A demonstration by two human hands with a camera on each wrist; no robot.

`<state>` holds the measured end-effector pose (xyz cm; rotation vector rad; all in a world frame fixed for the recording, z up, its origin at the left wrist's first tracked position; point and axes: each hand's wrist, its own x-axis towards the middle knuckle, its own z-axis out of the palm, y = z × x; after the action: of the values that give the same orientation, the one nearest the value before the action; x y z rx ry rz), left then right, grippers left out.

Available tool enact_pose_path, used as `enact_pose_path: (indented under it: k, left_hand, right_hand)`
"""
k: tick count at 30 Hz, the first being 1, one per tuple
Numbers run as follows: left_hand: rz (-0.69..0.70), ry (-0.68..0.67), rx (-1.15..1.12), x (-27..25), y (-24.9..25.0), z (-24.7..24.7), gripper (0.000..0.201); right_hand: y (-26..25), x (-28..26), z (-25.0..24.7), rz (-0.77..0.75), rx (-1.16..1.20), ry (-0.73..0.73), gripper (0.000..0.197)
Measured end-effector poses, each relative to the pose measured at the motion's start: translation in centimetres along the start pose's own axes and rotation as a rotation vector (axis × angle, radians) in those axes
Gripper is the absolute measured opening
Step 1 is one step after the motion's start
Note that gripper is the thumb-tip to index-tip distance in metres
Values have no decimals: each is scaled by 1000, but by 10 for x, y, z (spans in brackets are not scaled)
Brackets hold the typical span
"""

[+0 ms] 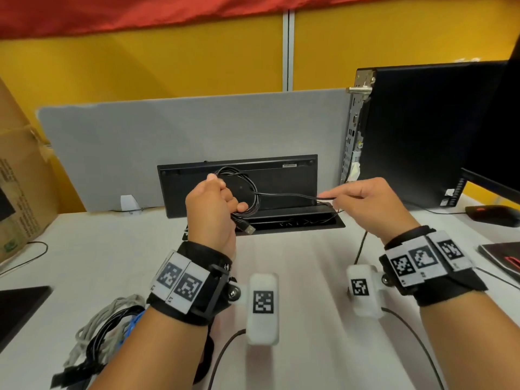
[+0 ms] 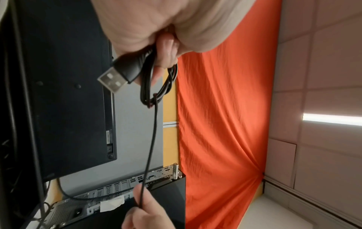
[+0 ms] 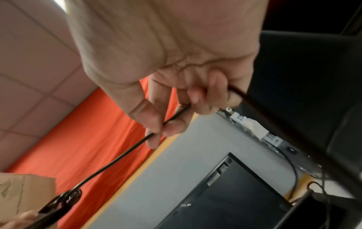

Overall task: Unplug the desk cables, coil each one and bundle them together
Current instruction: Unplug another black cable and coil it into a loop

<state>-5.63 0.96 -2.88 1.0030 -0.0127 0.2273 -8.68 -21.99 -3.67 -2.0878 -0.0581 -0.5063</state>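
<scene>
My left hand (image 1: 216, 204) grips a few loops of a thin black USB cable (image 1: 247, 190) above the desk, and the cable's USB plug (image 1: 247, 228) hangs below the fist. In the left wrist view the plug (image 2: 115, 77) juts out beside the coiled loops (image 2: 156, 86). From the coil the cable runs right to my right hand (image 1: 354, 198), which pinches it between thumb and fingers (image 3: 156, 131). Its far end drops behind that hand toward the desk. A bundle of coiled grey, black and blue cables (image 1: 104, 336) lies on the desk at the lower left.
A black keyboard (image 1: 281, 181) leans upright against the grey divider (image 1: 168, 130) behind a desk cable slot (image 1: 295, 223). A black computer tower (image 1: 416, 130) and a monitor edge (image 1: 501, 153) stand right, with a mouse (image 1: 492, 215). A cardboard box (image 1: 19, 178) sits left.
</scene>
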Motion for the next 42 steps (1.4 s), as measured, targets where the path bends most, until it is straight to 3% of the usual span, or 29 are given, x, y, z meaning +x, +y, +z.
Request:
enact_pose_path:
  k: [2,6,10,12,15,23,29,33,36,38,42]
  left_hand:
    - [-4,-21,-53,-1,-1,0,32]
    - [-10,-91,-158,-1,-2,-1,29]
    - [0,-177,-243,-1,-2,1,21]
    - [59,-251,-163,-3,-2,1,16]
    - [172,-335,176,-7,-3,2,20]
    - [122,-641,638,-18,-14,8,18]
    - [50,-843,718,-29,-10,10,33]
    - [-163,-776,622,-29,-10,11,36]
    - [-275,-768,526,-27,-6,10,59]
    - [-259,-780,511,-27,-5,10,62]
    - [-188,-693,449,-28,-9,10,42]
  right_hand:
    - [6,1,1,-72,-107,-37,27]
    - [5,0,8,-80,-440,-187,20]
    - [-2,-5,16,-110,-433,-380,18]
    - [-9,-8,18,-171,-392,-453,20]
    - [-24,-13,14,-279,-363,-494,22]
    - [-56,-26,3,-488,-260,-314,19]
    - [-52,-23,11,-560,-232,-191,20]
    - [-44,-18,13,-567,-194,-28,13]
    - [-37,-15,14,-548,-207,80,13]
    - [-33,-13,16,-533,-232,96,21]
    - [-32,-13,18,-560,-251,195,28]
